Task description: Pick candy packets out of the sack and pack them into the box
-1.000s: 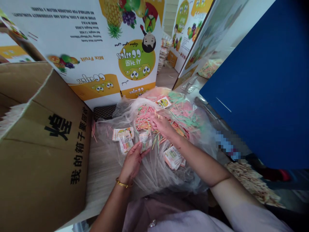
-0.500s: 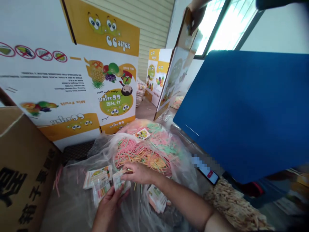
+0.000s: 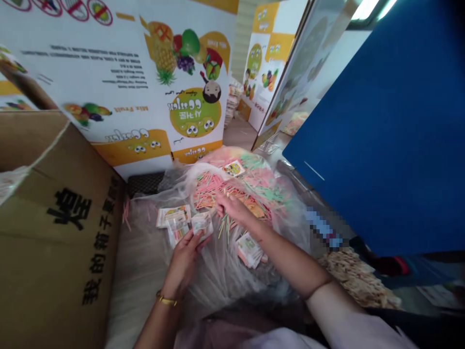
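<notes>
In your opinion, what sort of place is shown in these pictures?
Probably a small packing workshop. Large fruit-printed cartons stand around the work surface, coloured sticks lie loose in a heap, and the left hand holds a small packet.

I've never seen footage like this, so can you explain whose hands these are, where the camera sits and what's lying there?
There's no machine: a camera on a person's head looks forward and down as they work bare-handed. The left hand holds a small packet. The right hand is at a heap of coloured sticks; whether it grips any is too blurred to tell. The sticks lie amid see-through plastic on a table, with more packets nearby. A brown carton stands at the left.
</notes>
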